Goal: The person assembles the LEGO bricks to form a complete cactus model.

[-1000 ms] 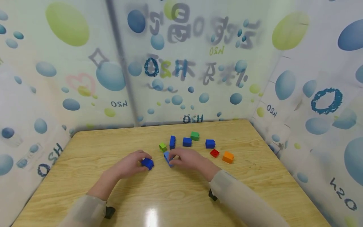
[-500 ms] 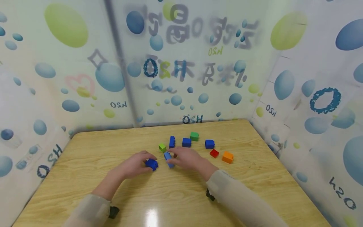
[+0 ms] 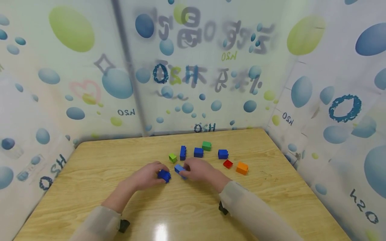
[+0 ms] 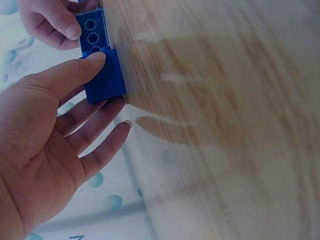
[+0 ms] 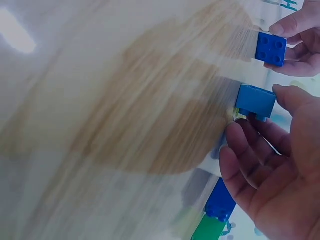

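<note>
In the head view my left hand (image 3: 149,176) pinches a dark blue toy brick (image 3: 164,176) between thumb and fingers. Its studs point toward the right hand in the left wrist view, where the brick (image 4: 106,79) overlaps the hollow underside of a lighter blue brick (image 4: 92,31). My right hand (image 3: 199,171) holds that light blue brick (image 3: 179,168) by thumb and fingertips, with a small gap between the two bricks in the head view. From the right wrist, the light blue brick (image 5: 255,101) shows its side and the dark one (image 5: 271,48) its studs.
Beyond the hands on the wooden table (image 3: 114,154) lie a lime brick (image 3: 173,158), dark blue bricks (image 3: 183,153) (image 3: 198,152) (image 3: 223,154) and a green brick (image 3: 206,146). A red brick (image 3: 228,163) and an orange brick (image 3: 242,168) lie right. Patterned curtains (image 3: 193,100) surround the table.
My left hand has carried the dark blue brick rightward, closer to the light blue one. My right hand has turned the light blue brick, and its fingers have closed in on it.
</note>
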`<move>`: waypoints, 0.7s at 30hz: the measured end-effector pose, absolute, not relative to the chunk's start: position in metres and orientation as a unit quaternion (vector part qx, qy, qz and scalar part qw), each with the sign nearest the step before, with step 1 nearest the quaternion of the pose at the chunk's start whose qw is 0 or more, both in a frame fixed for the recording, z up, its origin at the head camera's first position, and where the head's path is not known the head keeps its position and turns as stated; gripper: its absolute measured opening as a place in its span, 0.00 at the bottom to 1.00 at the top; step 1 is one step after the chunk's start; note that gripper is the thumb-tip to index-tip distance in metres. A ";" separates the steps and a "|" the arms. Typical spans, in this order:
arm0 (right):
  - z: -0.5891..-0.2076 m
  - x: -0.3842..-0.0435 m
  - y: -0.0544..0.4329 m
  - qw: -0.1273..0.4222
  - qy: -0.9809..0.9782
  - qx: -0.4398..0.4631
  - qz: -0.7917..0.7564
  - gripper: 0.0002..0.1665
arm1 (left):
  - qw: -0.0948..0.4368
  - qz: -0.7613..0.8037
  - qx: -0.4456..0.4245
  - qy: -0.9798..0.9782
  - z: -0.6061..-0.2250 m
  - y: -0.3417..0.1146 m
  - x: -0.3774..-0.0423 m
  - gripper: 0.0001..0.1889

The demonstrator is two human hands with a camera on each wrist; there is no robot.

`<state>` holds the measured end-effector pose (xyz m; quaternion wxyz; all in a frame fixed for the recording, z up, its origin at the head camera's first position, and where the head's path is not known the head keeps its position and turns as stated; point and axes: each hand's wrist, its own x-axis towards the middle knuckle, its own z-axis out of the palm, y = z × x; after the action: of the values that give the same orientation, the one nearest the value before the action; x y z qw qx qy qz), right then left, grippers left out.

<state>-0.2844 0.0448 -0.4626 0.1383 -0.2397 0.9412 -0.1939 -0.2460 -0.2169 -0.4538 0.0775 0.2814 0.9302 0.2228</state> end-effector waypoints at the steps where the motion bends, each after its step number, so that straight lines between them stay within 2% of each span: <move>1: -0.463 -0.284 0.048 0.141 0.940 -0.240 -0.198 0.16 | 0.078 0.222 0.281 0.930 -0.454 -0.216 -0.246 0.18; 11: -0.463 -0.280 0.089 0.162 0.924 -0.222 -0.265 0.13 | 0.080 0.225 0.299 0.924 -0.458 -0.203 -0.251 0.18; 21: -0.456 -0.270 0.125 0.143 0.917 -0.208 -0.309 0.14 | 0.080 0.260 0.315 0.909 -0.456 -0.179 -0.253 0.16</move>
<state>-0.2701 0.1248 -0.4564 0.1432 -0.2076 0.9171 -0.3089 -0.2527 -0.1788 -0.4559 0.0801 0.3153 0.9091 0.2603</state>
